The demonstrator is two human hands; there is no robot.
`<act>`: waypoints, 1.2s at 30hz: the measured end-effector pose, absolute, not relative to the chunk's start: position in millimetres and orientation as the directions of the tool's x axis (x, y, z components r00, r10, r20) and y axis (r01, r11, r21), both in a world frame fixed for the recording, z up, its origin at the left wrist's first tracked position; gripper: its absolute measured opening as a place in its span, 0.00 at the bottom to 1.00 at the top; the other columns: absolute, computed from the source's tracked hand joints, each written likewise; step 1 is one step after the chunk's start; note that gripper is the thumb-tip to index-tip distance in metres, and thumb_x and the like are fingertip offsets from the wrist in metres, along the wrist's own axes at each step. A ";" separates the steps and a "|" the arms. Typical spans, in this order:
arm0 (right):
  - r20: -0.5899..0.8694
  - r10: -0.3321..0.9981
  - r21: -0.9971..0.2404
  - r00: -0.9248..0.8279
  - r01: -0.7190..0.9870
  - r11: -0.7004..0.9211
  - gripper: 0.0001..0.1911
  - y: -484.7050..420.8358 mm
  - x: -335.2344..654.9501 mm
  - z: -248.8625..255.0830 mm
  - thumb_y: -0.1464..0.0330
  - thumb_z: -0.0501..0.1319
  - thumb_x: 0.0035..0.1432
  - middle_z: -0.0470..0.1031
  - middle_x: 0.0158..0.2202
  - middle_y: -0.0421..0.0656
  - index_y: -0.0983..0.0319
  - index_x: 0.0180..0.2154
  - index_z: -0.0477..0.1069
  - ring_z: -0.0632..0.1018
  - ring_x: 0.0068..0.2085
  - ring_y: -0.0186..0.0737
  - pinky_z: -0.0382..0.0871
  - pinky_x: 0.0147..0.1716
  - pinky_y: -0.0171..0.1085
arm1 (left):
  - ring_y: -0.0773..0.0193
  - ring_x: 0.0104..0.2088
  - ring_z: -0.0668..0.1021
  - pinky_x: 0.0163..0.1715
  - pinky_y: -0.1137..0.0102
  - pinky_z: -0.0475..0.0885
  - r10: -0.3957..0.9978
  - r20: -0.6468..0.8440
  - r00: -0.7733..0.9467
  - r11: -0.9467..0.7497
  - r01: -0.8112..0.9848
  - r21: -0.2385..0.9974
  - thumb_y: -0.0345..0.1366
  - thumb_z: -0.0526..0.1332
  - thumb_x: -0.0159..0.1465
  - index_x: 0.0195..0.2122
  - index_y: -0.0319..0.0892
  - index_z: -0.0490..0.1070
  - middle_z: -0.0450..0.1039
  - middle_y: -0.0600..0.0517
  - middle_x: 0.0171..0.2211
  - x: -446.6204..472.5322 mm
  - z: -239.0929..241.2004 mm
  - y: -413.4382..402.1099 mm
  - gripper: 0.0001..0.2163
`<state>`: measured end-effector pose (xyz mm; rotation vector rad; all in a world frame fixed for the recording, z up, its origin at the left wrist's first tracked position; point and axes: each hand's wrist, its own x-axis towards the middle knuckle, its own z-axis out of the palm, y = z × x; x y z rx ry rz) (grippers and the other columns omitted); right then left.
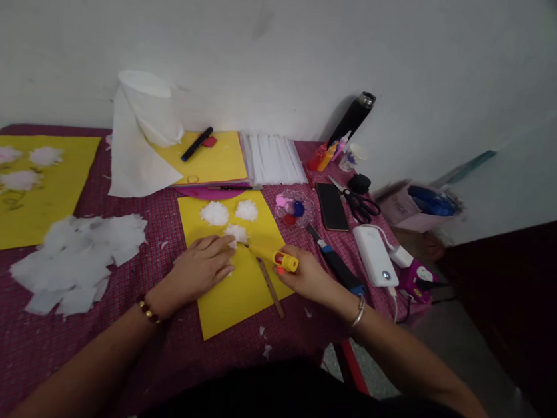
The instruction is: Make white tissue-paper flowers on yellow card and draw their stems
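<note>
A yellow paper sheet (242, 285) lies on the table in front of me with three white fluffy tissue puffs (215, 213) near its far end. My left hand (201, 269) rests flat on the sheet, fingers spread, fingertips touching the nearest puff (236, 232). My right hand (306, 274) grips a yellow glue gun (273, 256) whose nozzle points left at that puff. A thin brown stick (271, 288) lies on the sheet below the gun.
A pile of white tissue pieces (76, 260) lies left, beside another yellow sheet with pink puffs (14, 185). Behind are stacked coloured sheets (213, 161) with a black marker (197, 144), white paper strips (271, 158), a phone (332, 206), scissors (359, 203), a power bank (374, 255), small bottles (329, 156) and a black flask (353, 118).
</note>
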<state>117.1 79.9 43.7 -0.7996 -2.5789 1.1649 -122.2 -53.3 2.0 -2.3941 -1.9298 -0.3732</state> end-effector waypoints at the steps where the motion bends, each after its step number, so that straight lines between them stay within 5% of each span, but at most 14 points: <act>1: -0.042 0.553 -0.744 -0.832 0.395 0.539 0.04 79.8 116.8 42.5 0.73 0.59 0.53 0.66 0.27 0.38 0.61 0.32 0.64 0.68 0.27 0.33 0.59 0.27 0.32 | 0.51 0.54 0.68 0.51 0.56 0.65 0.952 0.219 0.215 -0.240 0.967 0.092 0.39 0.52 0.68 0.50 0.41 0.71 0.66 0.45 0.58 -121.8 1.0 -53.7 0.14; 7: -0.042 0.550 -0.745 -0.834 0.393 0.539 0.04 80.6 114.3 39.0 0.71 0.59 0.54 0.66 0.28 0.38 0.61 0.32 0.64 0.68 0.27 0.32 0.59 0.27 0.32 | 0.52 0.56 0.69 0.52 0.57 0.65 0.939 0.195 0.282 -0.294 0.955 0.032 0.28 0.50 0.67 0.52 0.42 0.70 0.71 0.47 0.56 -122.3 -0.1 -56.0 0.16; 36: -0.082 0.544 -0.718 -0.835 0.428 0.549 0.10 84.6 99.6 32.7 0.64 0.62 0.56 0.67 0.26 0.37 0.60 0.30 0.63 0.66 0.25 0.32 0.56 0.24 0.32 | 0.50 0.53 0.70 0.49 0.56 0.68 0.964 0.194 0.184 -0.208 0.972 0.113 0.29 0.53 0.66 0.51 0.40 0.70 0.72 0.45 0.54 -122.4 -0.1 -55.2 0.14</act>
